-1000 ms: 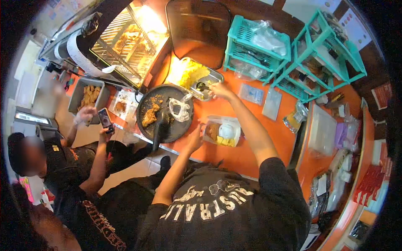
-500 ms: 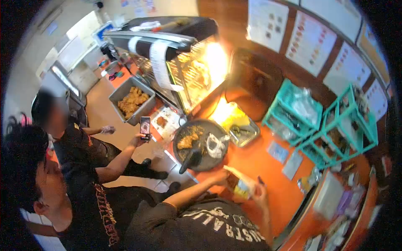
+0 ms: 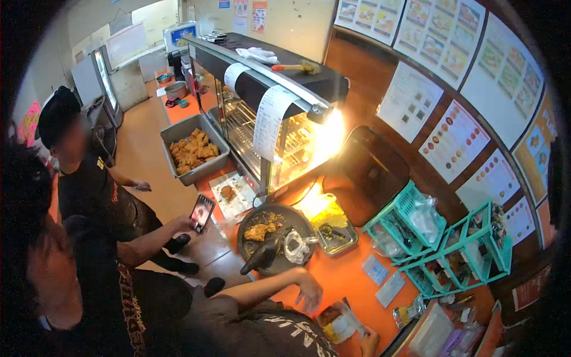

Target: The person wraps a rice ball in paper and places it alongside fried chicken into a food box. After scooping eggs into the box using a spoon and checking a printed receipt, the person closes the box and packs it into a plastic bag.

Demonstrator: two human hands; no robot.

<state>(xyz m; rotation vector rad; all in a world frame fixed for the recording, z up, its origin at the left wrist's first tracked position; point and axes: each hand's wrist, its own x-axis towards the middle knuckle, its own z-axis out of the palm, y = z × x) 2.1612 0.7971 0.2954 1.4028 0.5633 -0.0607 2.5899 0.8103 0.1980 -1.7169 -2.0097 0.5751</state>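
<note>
On the left of the frame, a co-worker's hand [image 3: 185, 224] holds a phone [image 3: 202, 213] upright over the floor. Next, at upper left centre, a grey tub [image 3: 194, 150] of fried chicken sits along the outer edge of the tabletop [image 3: 350, 276]. Below it, that edge slants past the mortar [image 3: 244, 239], which carries a piece of chicken [image 3: 260, 231], a dark pestle [image 3: 260, 257] and a plastic bag [image 3: 294, 247].

At lower centre, the left forearm stretches nearly level to the right below the mortar. Its wrist bends, and the left hand [image 3: 309, 290] droops with fingers loosely spread and pointing down, holding nothing. The fingertips are just beside the upper left of the box; I cannot tell whether they touch it. The box [image 3: 355, 319], at the bottom of the frame right of centre, stands open with brown and white food inside. The right hand [image 3: 370, 342] rests at its right side, mostly cut off below; whether it grips the wall, I cannot tell.

Above the hands, a band of orange tabletop runs from the mortar and metal tray [image 3: 352, 243] to two packets [image 3: 382, 279]. Farther right, teal baskets [image 3: 389, 217] border it, and a divider bounds the lower right.
</note>
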